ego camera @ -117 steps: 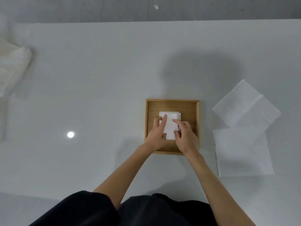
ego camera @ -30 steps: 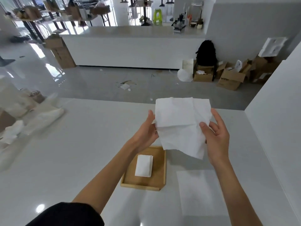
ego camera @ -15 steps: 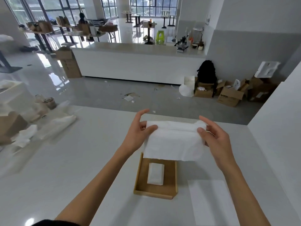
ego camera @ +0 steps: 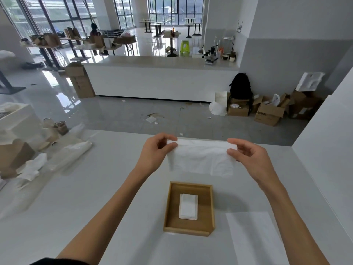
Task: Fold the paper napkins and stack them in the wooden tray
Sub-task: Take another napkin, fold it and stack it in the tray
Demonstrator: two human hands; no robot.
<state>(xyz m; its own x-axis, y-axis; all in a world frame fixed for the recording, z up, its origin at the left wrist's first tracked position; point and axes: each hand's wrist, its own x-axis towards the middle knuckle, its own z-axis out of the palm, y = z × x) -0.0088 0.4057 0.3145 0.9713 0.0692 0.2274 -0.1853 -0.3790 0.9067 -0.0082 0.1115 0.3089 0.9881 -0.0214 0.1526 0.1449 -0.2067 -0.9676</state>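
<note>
I hold a white paper napkin (ego camera: 200, 159) in the air, folded in half into a wide strip. My left hand (ego camera: 154, 152) pinches its top left corner and my right hand (ego camera: 248, 157) pinches its top right corner. Below it on the white table stands the wooden tray (ego camera: 209, 207), with a small folded napkin (ego camera: 188, 206) lying flat in its middle. An unfolded napkin (ego camera: 254, 238) lies flat on the table to the right of the tray.
At the table's left end lie plastic bags (ego camera: 70, 152), crumpled paper (ego camera: 32, 167), cups (ego camera: 61, 128) and a cardboard box (ego camera: 13, 153). A white wall (ego camera: 324, 150) borders the table on the right. Beyond the far edge is open floor.
I left the folded napkin in the tray, lifted a flat napkin from the right and folded it in half in the air. My head has tilted up.
</note>
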